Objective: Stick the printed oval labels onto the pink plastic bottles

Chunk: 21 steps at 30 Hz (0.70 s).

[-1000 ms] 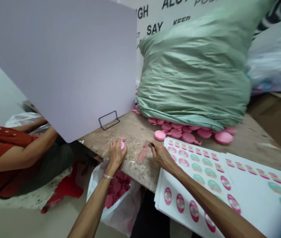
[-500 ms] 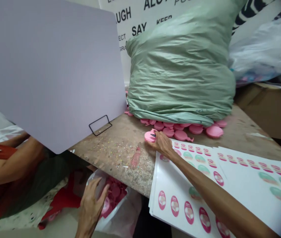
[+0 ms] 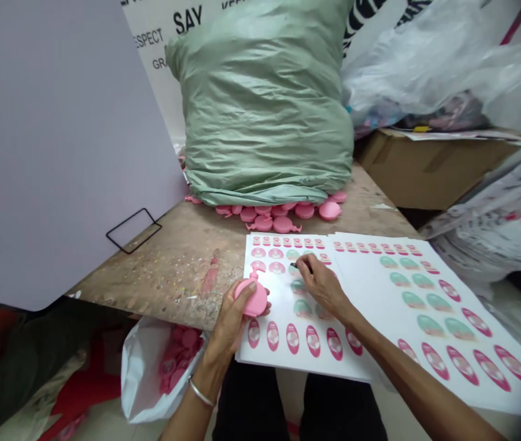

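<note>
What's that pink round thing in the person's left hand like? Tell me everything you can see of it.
The pink round piece has a flat, disc-like body with a narrow neck and a small hooked tab. It looks like smooth plastic, its visible face plain. The left hand grips it, thumb over the face, fingertips showing past the far edge. Its tab points away from the person, over the sticker sheet. Its underside is hidden.

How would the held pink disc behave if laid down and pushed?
The pink disc is probably light: the left hand alone holds it. Laid flat, its broad round face should make it slide rather than tip; the narrow stem might hinder rolling.
</note>
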Motion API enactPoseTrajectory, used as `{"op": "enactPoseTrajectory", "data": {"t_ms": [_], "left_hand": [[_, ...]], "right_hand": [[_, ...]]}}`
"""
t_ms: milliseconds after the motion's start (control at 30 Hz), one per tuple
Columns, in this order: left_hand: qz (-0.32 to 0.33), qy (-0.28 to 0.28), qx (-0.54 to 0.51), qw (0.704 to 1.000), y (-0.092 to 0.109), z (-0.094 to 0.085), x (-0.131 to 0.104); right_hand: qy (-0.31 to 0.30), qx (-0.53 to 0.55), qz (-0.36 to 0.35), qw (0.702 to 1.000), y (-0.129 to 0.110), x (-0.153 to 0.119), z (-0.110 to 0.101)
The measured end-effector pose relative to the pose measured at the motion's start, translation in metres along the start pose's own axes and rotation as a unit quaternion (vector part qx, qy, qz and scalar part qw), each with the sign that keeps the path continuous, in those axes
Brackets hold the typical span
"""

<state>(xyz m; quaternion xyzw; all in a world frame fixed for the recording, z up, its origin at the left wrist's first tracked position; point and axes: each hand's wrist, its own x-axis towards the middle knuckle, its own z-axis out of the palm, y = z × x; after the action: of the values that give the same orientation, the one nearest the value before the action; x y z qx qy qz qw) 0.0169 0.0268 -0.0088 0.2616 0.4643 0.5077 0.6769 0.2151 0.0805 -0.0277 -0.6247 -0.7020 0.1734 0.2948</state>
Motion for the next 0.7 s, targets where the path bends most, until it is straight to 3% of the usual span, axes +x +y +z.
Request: {"op": "enactPoseTrajectory", "data": {"t_ms": [67, 167, 300, 467, 700], "left_hand": [[0.006, -0.003, -0.007, 1.000, 0.002, 0.013, 0.016], [0.022, 0.010, -0.017, 1.000, -0.002, 0.030, 0.045], [0.046, 0.020, 0.001, 0.999, -0.015, 0.031, 0.071], [0.054, 0.026, 0.023, 0.998, -0.025, 0.024, 0.073], [0.058, 0.023, 0.035, 0.997, -0.026, 0.024, 0.073]], "right_hand": [[0.025, -0.043, 0.000, 0.999, 0.015, 0.017, 0.002], [0.037, -0.075, -0.021, 0.996, 0.019, 0.028, 0.014], [0.055, -0.111, -0.043, 0.991, 0.016, 0.025, 0.029], [0.059, -0.129, -0.065, 0.988, 0.019, 0.021, 0.032], [0.059, -0.117, -0.070, 0.989, 0.022, 0.022, 0.031]]}}
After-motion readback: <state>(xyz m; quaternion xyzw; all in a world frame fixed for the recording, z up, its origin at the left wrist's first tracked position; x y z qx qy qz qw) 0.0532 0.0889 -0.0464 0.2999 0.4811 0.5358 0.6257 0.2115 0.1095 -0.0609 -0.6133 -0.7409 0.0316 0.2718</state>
